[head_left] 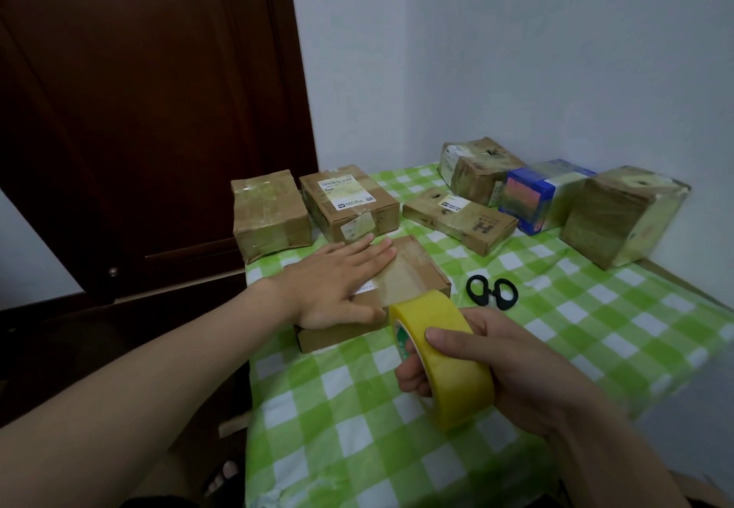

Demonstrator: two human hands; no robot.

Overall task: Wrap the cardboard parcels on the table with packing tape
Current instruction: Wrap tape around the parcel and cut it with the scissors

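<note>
The table under a green-and-white checked cloth (595,348) carries six other parcels along its far side, among them a tape-covered brown box (270,217) at the left and a blue carton (544,193) near the wall. Most already look glossy with tape.

The flat brown cardboard parcel (413,273) lies nearest, close to the table's left edge. It appears to be the one in hand. A shiny band seems to cross its top toward the roll, though where the strip ends is hard to tell.

The left hand (337,285) lies flat on the parcel's lid, fingers straight, pressing it down. That hold should stay firm so the light box does not slide as tape is pulled.

The right hand (508,364) grips the wide yellow roll of packing tape (449,364), thumb over the outer face and fingers through the core, just beside the parcel's near corner. Drawing the roll low and taut over the edge should lay the strip without wrinkles.

The black-handled scissors (492,291) lie just right of the parcel, within easy reach for the cut.
</note>
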